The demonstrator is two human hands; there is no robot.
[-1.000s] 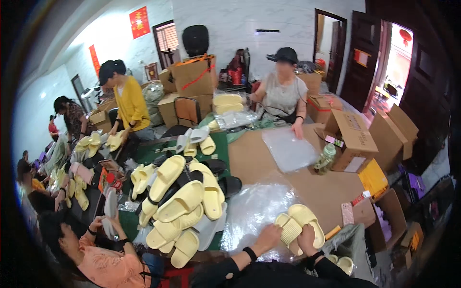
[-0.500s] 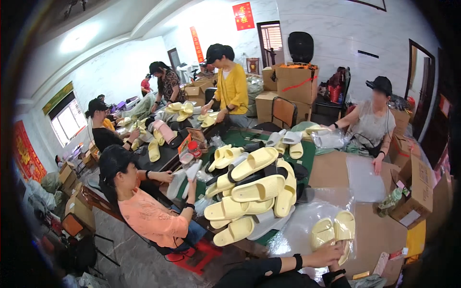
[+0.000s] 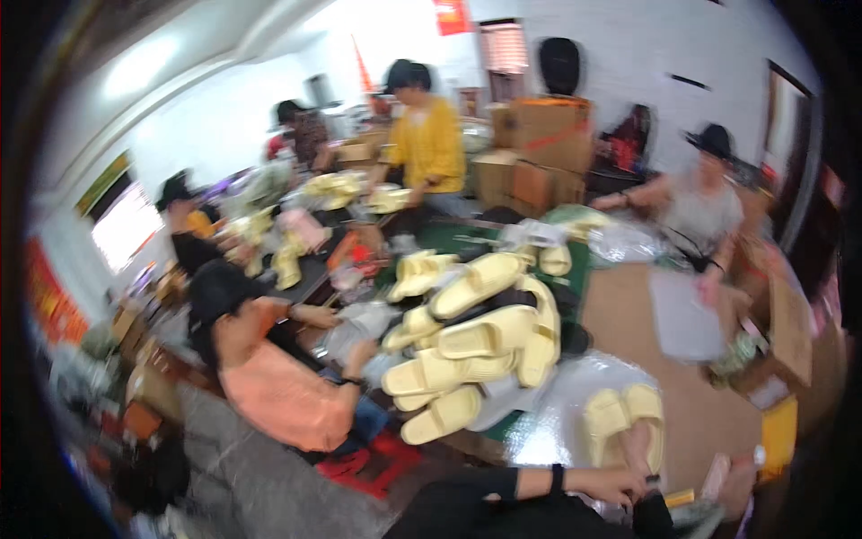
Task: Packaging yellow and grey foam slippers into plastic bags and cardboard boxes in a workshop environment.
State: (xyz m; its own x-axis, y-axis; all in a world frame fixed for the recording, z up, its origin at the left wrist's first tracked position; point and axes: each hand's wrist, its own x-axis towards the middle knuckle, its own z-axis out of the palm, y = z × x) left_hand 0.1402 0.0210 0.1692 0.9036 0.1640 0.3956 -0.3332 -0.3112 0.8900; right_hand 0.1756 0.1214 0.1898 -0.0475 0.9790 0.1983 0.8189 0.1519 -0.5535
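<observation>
A pair of pale yellow slippers lies at the lower right, on or inside a clear plastic bag; blur hides which. Between the two slippers reaches my right hand, its fingers closed about their lower ends, partly hidden. My left hand rests against my right wrist, fingers bent; whatever they pinch is too smeared to make out. Left of the pair rises a heap of more yellow slippers, with black and white-grey ones among them.
Across the table, a person in orange handles pale slippers. Another person at far right sits by a stack of clear bags. Cardboard boxes stand at the right edge. Several people work farther back.
My right hand has moved up between the two slippers. My left hand now sits at my right wrist instead of over the right hand. The whole view is blurred by motion.
</observation>
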